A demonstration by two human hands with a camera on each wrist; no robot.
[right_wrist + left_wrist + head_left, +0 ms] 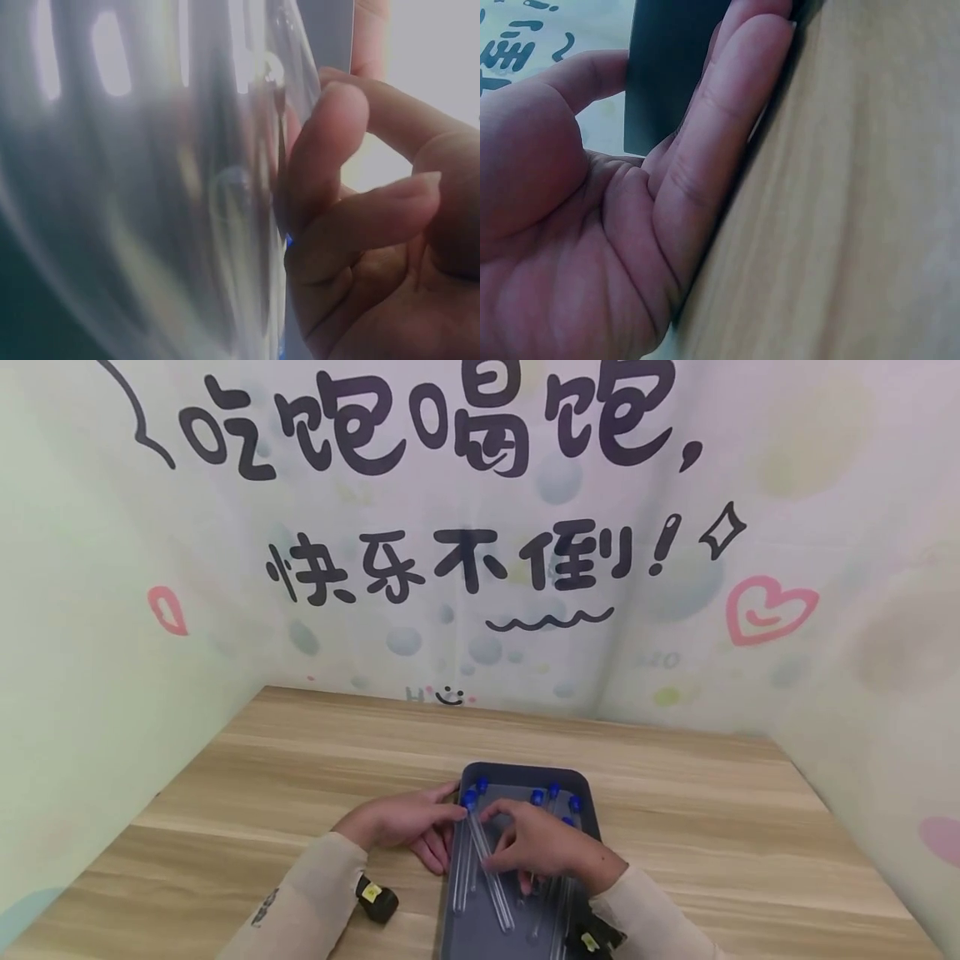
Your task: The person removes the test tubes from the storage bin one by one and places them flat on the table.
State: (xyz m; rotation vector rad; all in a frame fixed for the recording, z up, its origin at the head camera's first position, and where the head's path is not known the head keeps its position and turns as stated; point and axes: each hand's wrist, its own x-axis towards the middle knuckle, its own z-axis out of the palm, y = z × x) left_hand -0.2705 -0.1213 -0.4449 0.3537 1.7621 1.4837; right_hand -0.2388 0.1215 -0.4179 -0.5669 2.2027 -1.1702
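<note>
A dark grey tray (525, 770) lies on the wooden table (300, 777) and holds several clear tubes with blue caps (537, 797). My left hand (431, 827) lies against the tray's left wall with straight fingers, its thumb reaching over the rim near a blue cap. In the left wrist view the left hand's fingers (705, 150) press along the tray wall (667, 67) on the table (855, 225). My right hand (498, 843) hovers over the tray and pinches one long clear tube (498, 893). In the right wrist view the right hand's curled fingers (330, 165) close on the clear tubes (225, 187).
A black wrist camera (377, 897) sits on the left sleeve and another (592, 939) on the right. Printed backdrop walls (480, 568) enclose the table on the far side, left and right. Bare wood surrounds the tray.
</note>
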